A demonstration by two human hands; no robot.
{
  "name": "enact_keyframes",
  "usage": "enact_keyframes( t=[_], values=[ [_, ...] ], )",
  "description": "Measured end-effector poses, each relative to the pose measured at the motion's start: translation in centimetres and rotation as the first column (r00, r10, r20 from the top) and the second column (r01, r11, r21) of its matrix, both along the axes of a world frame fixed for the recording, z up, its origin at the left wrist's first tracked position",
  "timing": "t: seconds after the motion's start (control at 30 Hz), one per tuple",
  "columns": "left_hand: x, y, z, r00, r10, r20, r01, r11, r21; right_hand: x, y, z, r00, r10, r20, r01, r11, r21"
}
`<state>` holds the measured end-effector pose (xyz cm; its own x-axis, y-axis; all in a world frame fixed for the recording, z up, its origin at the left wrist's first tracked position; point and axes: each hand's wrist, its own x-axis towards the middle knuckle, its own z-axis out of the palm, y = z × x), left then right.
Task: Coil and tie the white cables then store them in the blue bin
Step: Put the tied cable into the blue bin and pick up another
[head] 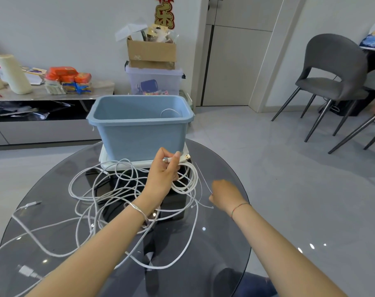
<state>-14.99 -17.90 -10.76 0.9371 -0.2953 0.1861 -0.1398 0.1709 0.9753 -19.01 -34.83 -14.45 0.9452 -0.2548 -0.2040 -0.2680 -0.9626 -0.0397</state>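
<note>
Coil of white cable, one only, is gripped by the left hand just before the one blue bin. Right hand pinches one thin tie. Loose cables tangle on the table, number unclear.

Running off the left edge, ends lost: cables. Passing behind left hand, inner turns hiding: coil. Showing only its back, fingertips hiding while closing on tie: right hand. Fading too thin to follow along its length: the tie. Concealing all inside but one loop behind its front wall: bin. Hiding mostly under the bin: tray. Blurring, type untellable: plug. Getting cut by the bottom edge: table.
</note>
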Motion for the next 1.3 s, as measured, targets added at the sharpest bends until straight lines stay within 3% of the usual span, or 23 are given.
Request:
enact_keyframes(
  t=[0.3,0.73,0.83,0.93,1.0,1.1,1.17,1.3],
  values=[
    [-0.1,1.6,0.3,1.000,0.025,-0.018,-0.025,1.000,0.003,-0.5,-0.3,1.1,0.994,0.001,-0.106,-0.009,0.997,-0.077],
    [-0.6,3.8,1.6,1.000,0.030,0.001,-0.030,0.999,-0.018,-0.6,0.3,1.5,1.000,0.011,-0.008,-0.012,0.990,-0.144],
    [-0.7,4.2,1.9,0.999,0.034,0.010,-0.034,0.999,-0.020,-0.5,-0.2,1.3,0.987,-0.062,0.148,0.070,0.996,-0.051],
    [-0.8,4.4,2.2,0.999,0.043,0.015,-0.043,0.999,-0.022,-0.2,-1.7,1.0,0.876,-0.165,0.454,0.101,0.982,0.162],
    [-0.9,4.5,2.2,0.999,0.047,0.015,-0.046,0.999,-0.023,-0.5,-2.2,1.0,0.755,-0.315,0.575,0.042,0.899,0.437],
    [-1.0,4.4,2.0,0.999,0.047,0.011,-0.046,0.998,-0.031,-0.9,-1.7,1.7,0.652,-0.537,0.535,-0.113,0.629,0.769],
    [-1.1,4.5,1.9,0.999,0.044,0.009,-0.043,0.999,-0.033,-0.9,-1.0,2.4,0.607,-0.620,0.497,-0.206,0.481,0.852],
    [-1.1,5.0,2.3,0.998,0.056,0.012,-0.056,0.997,-0.056,-0.9,1.2,4.7,0.614,-0.617,0.493,-0.356,0.342,0.870]
  ],
)
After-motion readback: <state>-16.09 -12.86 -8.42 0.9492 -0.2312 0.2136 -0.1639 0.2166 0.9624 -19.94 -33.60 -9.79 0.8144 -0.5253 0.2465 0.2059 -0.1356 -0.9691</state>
